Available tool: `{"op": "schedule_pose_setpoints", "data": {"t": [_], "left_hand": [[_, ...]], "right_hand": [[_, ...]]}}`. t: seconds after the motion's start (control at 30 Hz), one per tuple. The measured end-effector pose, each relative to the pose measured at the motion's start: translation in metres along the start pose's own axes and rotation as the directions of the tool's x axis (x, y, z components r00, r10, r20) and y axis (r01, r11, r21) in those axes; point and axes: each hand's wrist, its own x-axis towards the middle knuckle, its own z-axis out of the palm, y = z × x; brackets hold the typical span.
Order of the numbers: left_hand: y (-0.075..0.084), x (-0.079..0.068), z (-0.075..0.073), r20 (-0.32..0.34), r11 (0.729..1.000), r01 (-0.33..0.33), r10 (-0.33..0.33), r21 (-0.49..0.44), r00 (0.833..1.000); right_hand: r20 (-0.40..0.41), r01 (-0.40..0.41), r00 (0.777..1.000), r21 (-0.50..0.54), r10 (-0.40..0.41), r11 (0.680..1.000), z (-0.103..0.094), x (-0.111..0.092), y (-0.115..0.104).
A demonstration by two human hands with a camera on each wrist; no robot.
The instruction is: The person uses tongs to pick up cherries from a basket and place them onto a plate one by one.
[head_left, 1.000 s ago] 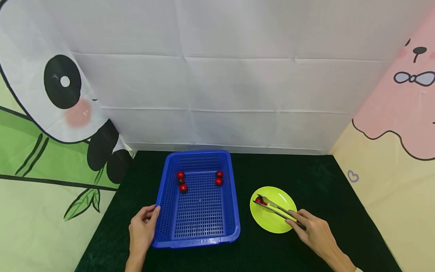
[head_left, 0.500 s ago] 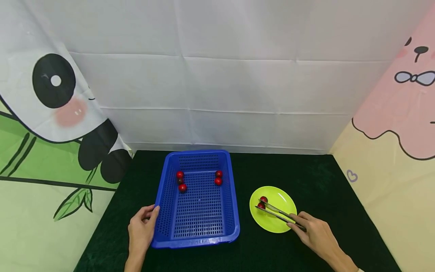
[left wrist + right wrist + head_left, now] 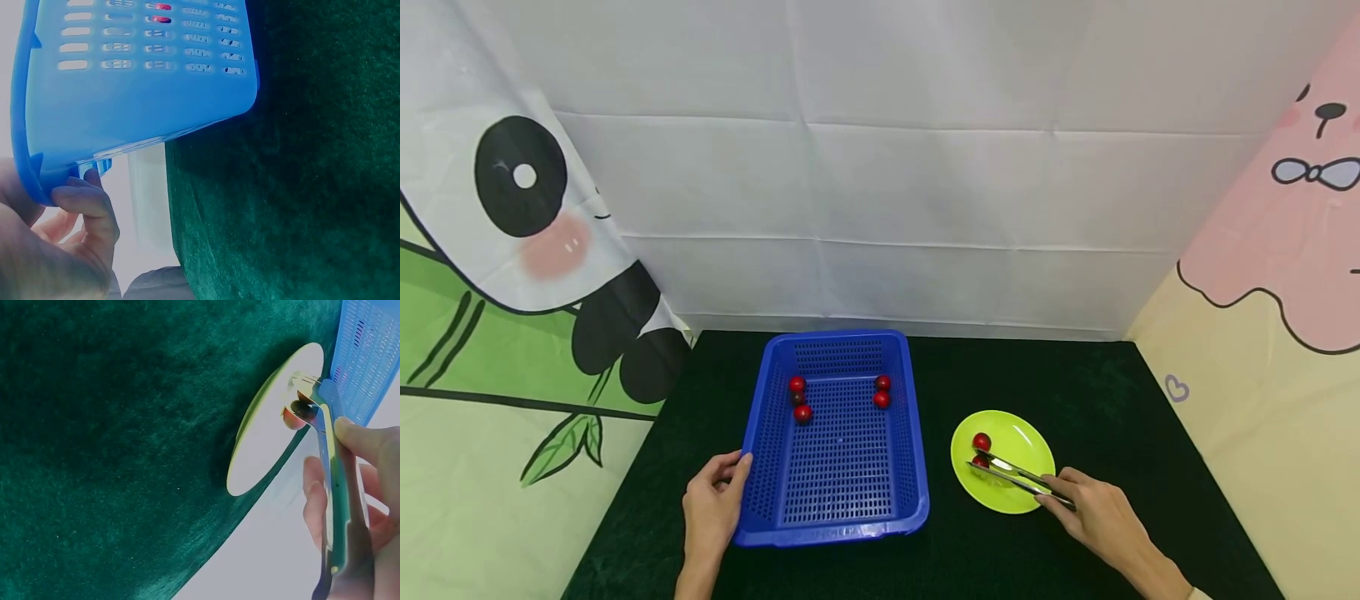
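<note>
My left hand (image 3: 711, 504) holds the left rim of a blue perforated plastic basket (image 3: 831, 533). The left wrist view shows thumb and fingers pinching the basket's edge (image 3: 28, 94). With my right hand (image 3: 1097, 512) I grip metal tongs (image 3: 1022, 475), which reach over a yellow-green plate (image 3: 1000, 498). Between the tong tips lies a red cherry tomato (image 3: 981, 460), partly covered by them; whether it is squeezed I cannot tell. A second cherry tomato (image 3: 982, 442) sits just behind the tips on the plate. In the right wrist view the tongs (image 3: 337, 481) partly hide the tomatoes.
Inside the basket, red tomatoes (image 3: 802, 414) lie along the left with a darker one (image 3: 798, 400) among them; two more tomatoes (image 3: 882, 401) lie on the right. Dark green cloth (image 3: 1037, 375) covers the table. A white sheet (image 3: 925, 183) hangs behind.
The tong tips have moved slightly toward me and right, along with the front tomato. The two plate tomatoes now show separately, one behind the tips. The left hand and basket have hardly moved.
</note>
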Motion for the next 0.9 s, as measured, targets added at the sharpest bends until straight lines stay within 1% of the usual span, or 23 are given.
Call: {"op": "schedule_pose_setpoints", "data": {"t": [0.17,0.4,0.9], "left_hand": [[0.0002,0.0007,0.001,-0.007,1.0,-0.002,0.002,0.001,1.0],[0.0003,0.0018,0.0028,-0.006,1.0,-0.005,0.005,-0.001,1.0],[-0.001,0.0003,0.0013,-0.016,1.0,0.008,-0.008,0.013,1.0]], "right_hand": [[0.026,-0.004,1.0,-0.003,0.004,1.0,-0.0015,0.0013,0.0009],[0.039,-0.027,0.999,-0.009,0.028,1.0,-0.0017,0.0024,0.0021],[0.044,-0.026,0.999,0.006,0.025,1.0,-0.004,0.0017,0.0025]]}}
